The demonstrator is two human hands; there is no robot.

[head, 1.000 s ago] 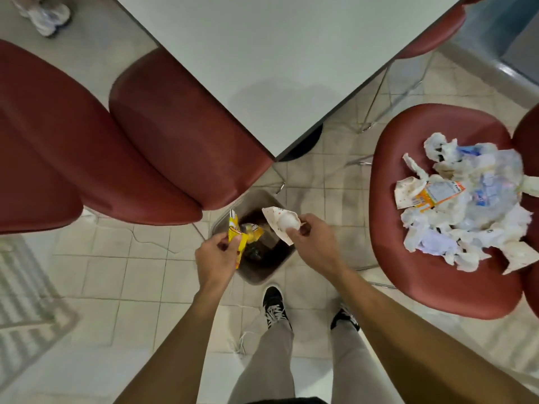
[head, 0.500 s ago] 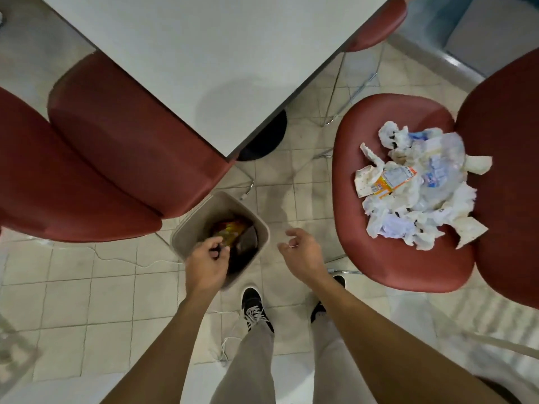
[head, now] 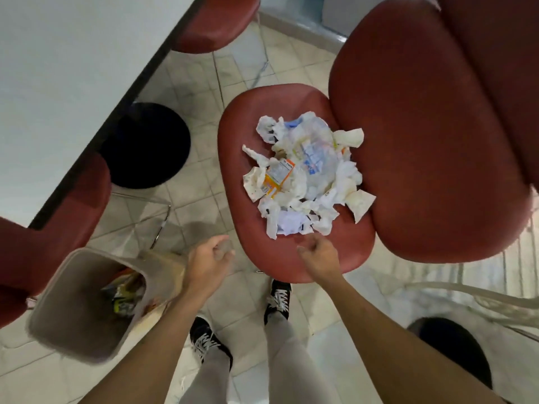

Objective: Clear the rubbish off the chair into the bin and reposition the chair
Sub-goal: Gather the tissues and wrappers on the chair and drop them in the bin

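Red vinyl covers the chair (head: pixel 262 252), whose seat carries the rubbish (head: pixel 306 173): crumpled tissues, clear plastic and an orange carton in one heap. The chair's backrest is cut off by the upper right edge, and motion blur softens the bin (head: pixel 75 310) at lower left; the wrappers inside are hard to make out. Half a second ago the left hand (head: pixel 208 262) reached into the bin; now it hangs beside it, loosely curled and empty. The right hand (head: pixel 319 253), also empty with relaxed fingers, has moved over the seat's front edge, near the heap.
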